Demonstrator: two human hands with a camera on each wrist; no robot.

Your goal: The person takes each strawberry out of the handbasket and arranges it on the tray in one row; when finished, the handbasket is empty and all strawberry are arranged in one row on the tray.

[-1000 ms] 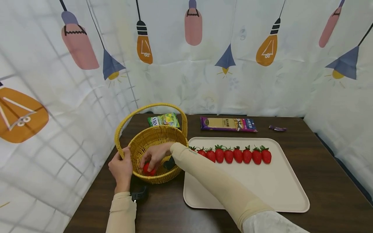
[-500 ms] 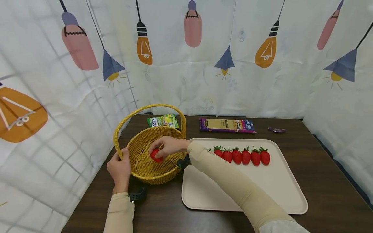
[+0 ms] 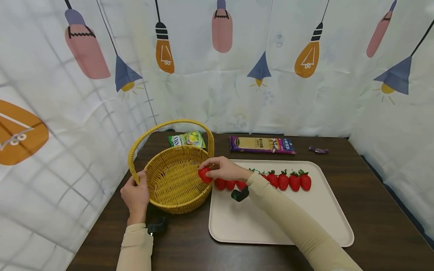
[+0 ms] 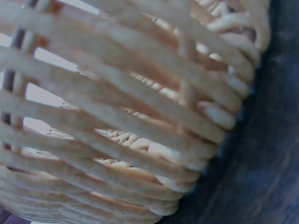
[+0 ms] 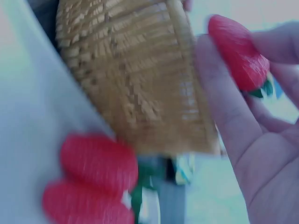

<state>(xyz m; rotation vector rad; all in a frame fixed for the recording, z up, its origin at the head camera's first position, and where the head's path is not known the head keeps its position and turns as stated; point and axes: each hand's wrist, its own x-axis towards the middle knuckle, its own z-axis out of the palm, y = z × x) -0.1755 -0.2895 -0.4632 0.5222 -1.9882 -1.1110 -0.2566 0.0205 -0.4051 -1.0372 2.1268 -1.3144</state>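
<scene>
My left hand grips the yellow woven basket where its tall handle meets the rim on the left. The left wrist view is filled by the basket's weave; the hand does not show there. My right hand pinches a red strawberry at the basket's right rim, beside the tray. In the right wrist view, thumb and fingers hold this strawberry, its green leaves turned toward the palm. More strawberries lie in a row on the white tray, some hidden behind the right hand and forearm.
Behind the basket lies a green snack bag. A long purple and gold packet lies behind the tray, with a small purple wrapped piece to its right. All stand on a dark wooden table before a printed curtain.
My right hand has risen out of the basket with the strawberry and moved right to the tray's edge. The left hand has kept its grip on the basket.
</scene>
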